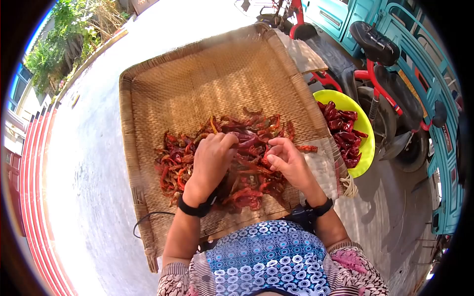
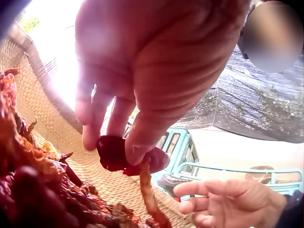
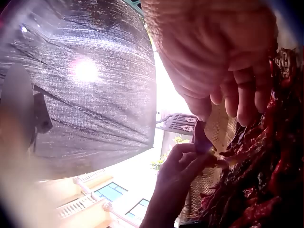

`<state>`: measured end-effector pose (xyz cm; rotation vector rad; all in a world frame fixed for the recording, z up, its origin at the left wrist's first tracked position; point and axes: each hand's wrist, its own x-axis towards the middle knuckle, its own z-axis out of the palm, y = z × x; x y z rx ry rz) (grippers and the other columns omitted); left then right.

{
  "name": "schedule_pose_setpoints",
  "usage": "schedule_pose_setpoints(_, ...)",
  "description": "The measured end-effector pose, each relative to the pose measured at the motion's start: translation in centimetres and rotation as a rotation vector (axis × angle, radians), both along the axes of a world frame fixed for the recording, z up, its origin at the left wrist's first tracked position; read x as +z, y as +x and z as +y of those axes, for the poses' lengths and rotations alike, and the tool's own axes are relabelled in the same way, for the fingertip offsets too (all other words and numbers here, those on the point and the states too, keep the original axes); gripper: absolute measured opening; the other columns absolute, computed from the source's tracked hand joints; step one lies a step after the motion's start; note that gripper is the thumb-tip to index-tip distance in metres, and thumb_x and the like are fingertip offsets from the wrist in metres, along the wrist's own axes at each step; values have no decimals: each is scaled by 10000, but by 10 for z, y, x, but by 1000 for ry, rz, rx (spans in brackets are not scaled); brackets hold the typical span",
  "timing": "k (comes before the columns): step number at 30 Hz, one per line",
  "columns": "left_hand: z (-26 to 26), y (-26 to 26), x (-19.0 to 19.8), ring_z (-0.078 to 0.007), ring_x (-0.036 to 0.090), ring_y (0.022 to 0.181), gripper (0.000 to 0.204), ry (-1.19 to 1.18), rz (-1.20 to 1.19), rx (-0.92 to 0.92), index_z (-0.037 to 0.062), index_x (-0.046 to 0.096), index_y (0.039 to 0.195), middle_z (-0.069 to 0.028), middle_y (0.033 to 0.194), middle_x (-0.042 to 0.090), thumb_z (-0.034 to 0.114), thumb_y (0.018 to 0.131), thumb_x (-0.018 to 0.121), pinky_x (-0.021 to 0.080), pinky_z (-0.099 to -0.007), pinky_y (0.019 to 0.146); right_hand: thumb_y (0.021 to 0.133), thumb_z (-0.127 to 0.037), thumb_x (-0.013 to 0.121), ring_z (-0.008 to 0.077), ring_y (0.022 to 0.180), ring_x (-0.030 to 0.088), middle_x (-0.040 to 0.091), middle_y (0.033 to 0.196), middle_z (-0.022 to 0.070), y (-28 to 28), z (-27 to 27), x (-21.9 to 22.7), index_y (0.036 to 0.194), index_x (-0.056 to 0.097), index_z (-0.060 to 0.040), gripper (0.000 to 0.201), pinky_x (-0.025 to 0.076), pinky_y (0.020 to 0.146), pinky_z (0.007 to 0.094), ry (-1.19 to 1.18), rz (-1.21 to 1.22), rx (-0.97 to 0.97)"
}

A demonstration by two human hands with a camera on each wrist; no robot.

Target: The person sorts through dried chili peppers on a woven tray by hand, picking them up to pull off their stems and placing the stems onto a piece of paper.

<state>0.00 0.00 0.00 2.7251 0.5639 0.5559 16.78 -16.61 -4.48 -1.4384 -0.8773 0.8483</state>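
My left hand (image 1: 213,155) is over a heap of dried red chili peppers (image 1: 249,197) in a woven basket tray (image 1: 197,74). In the left wrist view, its thumb and fingers pinch a dark red chili pepper (image 2: 112,151), with a paler, wrinkled strip hanging beside it. My right hand (image 1: 292,165) hovers over the heap's right side, facing the left hand. Its fingers are loosely bent, and the left wrist view shows none of the pepper in them. In the right wrist view, the pinched pepper (image 3: 202,137) reaches up close to the right thumb tip.
A yellow-green bowl (image 1: 366,148) of glossy, darker red peppers stands right of the tray. Beyond it are a red-framed cycle (image 1: 377,81) and a turquoise vehicle (image 1: 447,163). Pale paving lies to the left, near red-edged steps (image 1: 37,197). A dark cord (image 1: 140,224) loops over the tray's left edge.
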Motion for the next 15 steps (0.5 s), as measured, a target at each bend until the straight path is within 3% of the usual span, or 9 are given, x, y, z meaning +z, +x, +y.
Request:
schedule_pose_setpoints(2,-11,-8,6,-266,624,1007,212,-232,-30,-70,45,644,1078,-98,1051,667,29,870,685,498,-376,834,949,-170,658,95,732,610,652,966,62,-15,5,19,1253,542,-64,343,513,646,257,-13,-190,-52)
schedule_pose_setpoints(5,-22,-5,-10,-205,640,915,222,-456,-201,-104,37,639,1082,-79,987,669,35,868,699,493,-307,787,952,-147,646,104,671,596,641,851,32,-13,8,2,1209,560,-35,294,504,621,258,-38,-69,24)
schedule_pose_setpoints(6,-22,-9,-8,-120,625,886,205,-704,-144,-49,23,641,1097,-38,967,674,32,897,686,485,-253,793,970,-155,630,94,633,584,633,796,15,-18,9,8,1147,582,-38,218,487,589,238,-18,-16,7)
schedule_pose_setpoints(9,-18,-17,-12,-69,601,905,174,-1328,-154,-203,3,642,1102,-5,987,670,37,933,666,488,-230,811,983,-183,627,71,625,576,646,820,20,-12,3,8,1094,585,-51,177,463,565,216,-115,256,141)
schedule_pose_setpoints(11,-20,-13,-5,-84,606,925,191,-1375,-124,-190,-10,637,1111,-18,999,656,73,943,670,500,-236,797,989,-215,630,51,623,567,638,816,7,-7,-3,8,1043,584,-67,164,444,542,197,-79,351,128)
schedule_pose_setpoints(13,-19,-6,-7,-119,597,961,262,-1064,-126,-98,-2,631,1153,-50,1068,638,121,931,696,501,-269,796,988,-216,632,49,632,568,630,808,-4,-3,-11,9,1041,585,-70,162,446,543,198,-40,407,43)
schedule_pose_setpoints(15,-9,1,-10,-274,553,999,322,-458,-89,-38,19,631,1185,-109,1094,622,150,903,714,476,-377,849,990,-230,634,56,645,571,632,814,-8,12,-20,-3,1028,596,-94,146,455,563,201,105,552,-137)
